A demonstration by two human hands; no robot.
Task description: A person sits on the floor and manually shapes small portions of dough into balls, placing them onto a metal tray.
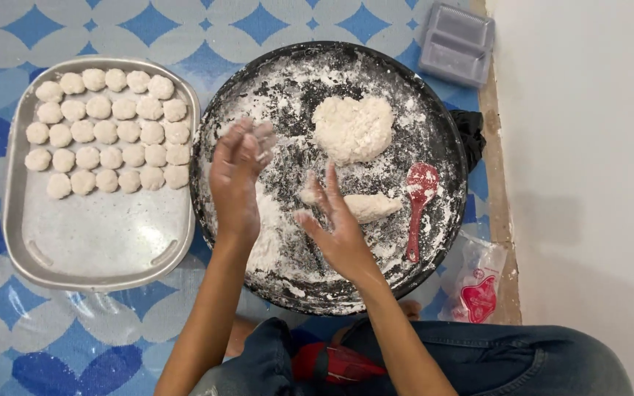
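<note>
Both hands hang over a round black pan (pixel 445 110) dusted with flour. The left hand (pixel 235 176) is raised above the pan's left half, its floury fingers (pixel 258 139) held close together and blurred; whether they pinch a bit of dough I cannot tell. The right hand (pixel 339 227) is open, fingers (pixel 329 180) spread and pointing up the pan, holding nothing. Just off its forefinger tip lies a small dough scrap (pixel 307 196), and just right of its fingers, close by or touching, lies a longish dough piece (pixel 370 207). Beyond both sets of fingertips, near the pan's middle, sits the big dough lump (pixel 354 128), apart from either hand. Right of the right hand's fingers, past the longish piece, a red spoon (pixel 419 205) lies in the flour, bowl up and handle toward the person. Well to the left of the left hand's fingers a metal tray (pixel 97 242) rests on a blue patterned mat (pixel 9 337); four rows of small dough balls (pixel 108 132) fill its far half, and the near half is bare. Far beyond the right fingers, at the mat's edge, lies a grey plastic lid (pixel 456 44). A clear bag (pixel 478 282) with a red print lies to the right, by the pan's near rim.
</note>
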